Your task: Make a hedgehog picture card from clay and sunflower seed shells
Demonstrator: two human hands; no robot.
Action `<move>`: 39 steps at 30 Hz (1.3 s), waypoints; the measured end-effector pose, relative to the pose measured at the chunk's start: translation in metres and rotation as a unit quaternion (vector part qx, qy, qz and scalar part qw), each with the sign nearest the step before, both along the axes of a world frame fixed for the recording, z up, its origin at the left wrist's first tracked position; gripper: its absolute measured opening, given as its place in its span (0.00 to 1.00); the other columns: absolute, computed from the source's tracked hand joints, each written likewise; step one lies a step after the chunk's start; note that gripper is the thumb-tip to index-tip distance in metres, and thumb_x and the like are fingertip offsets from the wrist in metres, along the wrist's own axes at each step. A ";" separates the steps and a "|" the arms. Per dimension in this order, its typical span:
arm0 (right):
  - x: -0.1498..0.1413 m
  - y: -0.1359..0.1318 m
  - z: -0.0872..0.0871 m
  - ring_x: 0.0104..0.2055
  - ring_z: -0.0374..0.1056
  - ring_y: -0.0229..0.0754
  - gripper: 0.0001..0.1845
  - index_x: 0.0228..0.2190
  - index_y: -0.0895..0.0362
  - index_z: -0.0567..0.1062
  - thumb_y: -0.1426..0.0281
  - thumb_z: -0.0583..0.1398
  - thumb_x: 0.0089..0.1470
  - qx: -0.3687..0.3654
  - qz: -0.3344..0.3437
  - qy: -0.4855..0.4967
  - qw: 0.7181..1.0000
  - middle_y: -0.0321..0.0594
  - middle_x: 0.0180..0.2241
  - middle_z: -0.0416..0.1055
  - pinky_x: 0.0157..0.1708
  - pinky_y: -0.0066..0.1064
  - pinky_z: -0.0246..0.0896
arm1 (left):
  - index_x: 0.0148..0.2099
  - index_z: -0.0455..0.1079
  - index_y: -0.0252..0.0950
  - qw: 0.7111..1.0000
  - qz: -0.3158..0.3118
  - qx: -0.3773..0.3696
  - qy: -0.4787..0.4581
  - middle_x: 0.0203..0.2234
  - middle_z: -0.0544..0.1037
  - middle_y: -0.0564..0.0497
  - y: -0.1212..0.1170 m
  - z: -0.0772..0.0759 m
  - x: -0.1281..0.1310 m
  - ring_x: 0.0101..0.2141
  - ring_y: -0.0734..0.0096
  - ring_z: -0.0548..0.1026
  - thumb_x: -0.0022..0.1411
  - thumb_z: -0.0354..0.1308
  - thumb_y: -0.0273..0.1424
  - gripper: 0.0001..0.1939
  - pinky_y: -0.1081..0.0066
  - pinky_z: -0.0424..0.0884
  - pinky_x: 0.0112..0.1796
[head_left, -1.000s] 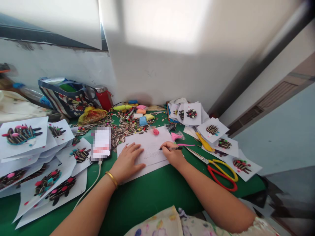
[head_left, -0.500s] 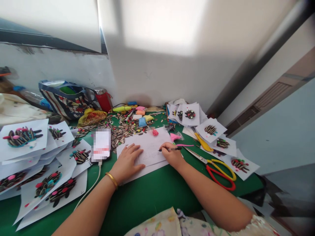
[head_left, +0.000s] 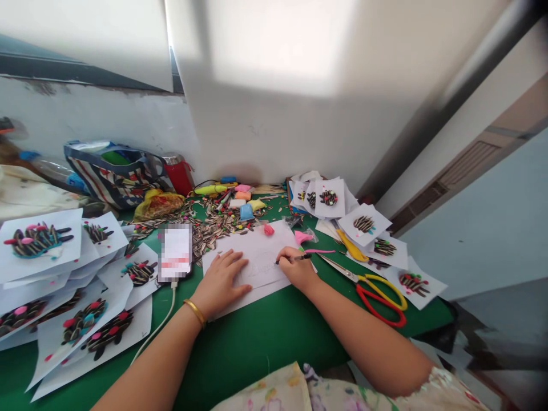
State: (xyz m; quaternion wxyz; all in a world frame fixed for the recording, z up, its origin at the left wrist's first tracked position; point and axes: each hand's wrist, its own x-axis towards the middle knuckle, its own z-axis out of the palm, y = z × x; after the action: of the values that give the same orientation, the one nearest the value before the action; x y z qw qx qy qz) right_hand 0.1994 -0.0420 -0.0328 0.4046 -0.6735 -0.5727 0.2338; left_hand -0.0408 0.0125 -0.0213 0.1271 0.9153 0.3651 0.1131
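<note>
My left hand (head_left: pixel 225 281) lies flat with spread fingers on the left part of a white sheet of paper (head_left: pixel 244 242). A gold bangle (head_left: pixel 194 313) circles that wrist. My right hand (head_left: pixel 297 268) grips a dark pen (head_left: pixel 303 257), its tip on or just over the paper. Faint pencil-like outlines (head_left: pixel 262 265) show between the hands. Another sheet's edge peeks out underneath. On the paper's upper part rests a lump of red clay (head_left: pixel 269 229), and pink clay (head_left: pixel 302 236) in clear wrap sits by its right edge.
Scissors (head_left: pixel 377 291) with red and yellow handles lie right of my right hand. A phone (head_left: pixel 175 251) with a white cable is at left. Sunflower seeds (head_left: pixel 218 225) and clay packs (head_left: pixel 247 212) spread behind. Seed-decorated sheets (head_left: pixel 43 240) pile up at left, more cards (head_left: pixel 363 221) at right.
My right hand has shifted very slightly with the pen, and the lines on the paper look a little darker. The view has moved slightly; my left hand stays on the sheet.
</note>
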 end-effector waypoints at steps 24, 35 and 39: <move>-0.003 -0.005 0.004 0.39 0.69 0.42 0.11 0.38 0.54 0.74 0.65 0.55 0.56 0.061 0.024 -0.023 0.998 0.38 0.36 0.74 0.41 0.32 0.62 | 0.52 0.68 0.39 0.996 0.033 0.085 -0.026 0.59 0.66 0.41 -0.012 0.006 0.011 0.61 0.50 0.60 0.57 0.59 0.44 0.24 0.46 0.42 0.63; -0.008 0.006 0.003 0.31 0.68 0.40 0.09 0.32 0.53 0.75 0.65 0.55 0.54 0.011 0.012 -0.015 1.000 0.34 0.29 0.74 0.32 0.29 0.60 | 0.62 0.60 0.37 1.000 0.006 0.018 0.002 0.63 0.61 0.39 -0.009 -0.006 0.014 0.64 0.49 0.55 0.56 0.60 0.45 0.35 0.45 0.40 0.63; -0.009 0.007 0.002 0.35 0.69 0.40 0.10 0.34 0.53 0.75 0.65 0.55 0.55 0.009 0.017 -0.016 1.000 0.35 0.33 0.75 0.36 0.30 0.61 | 0.62 0.60 0.37 1.000 0.008 0.021 0.005 0.63 0.61 0.39 -0.010 -0.005 0.014 0.64 0.50 0.55 0.56 0.60 0.45 0.35 0.44 0.40 0.63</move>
State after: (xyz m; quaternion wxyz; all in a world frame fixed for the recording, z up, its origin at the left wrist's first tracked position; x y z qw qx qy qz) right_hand 0.1908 -0.0346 -0.0309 0.3971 -0.6634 -0.5931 0.2246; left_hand -0.0270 0.0029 -0.0264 0.1057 0.9153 0.3704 0.1174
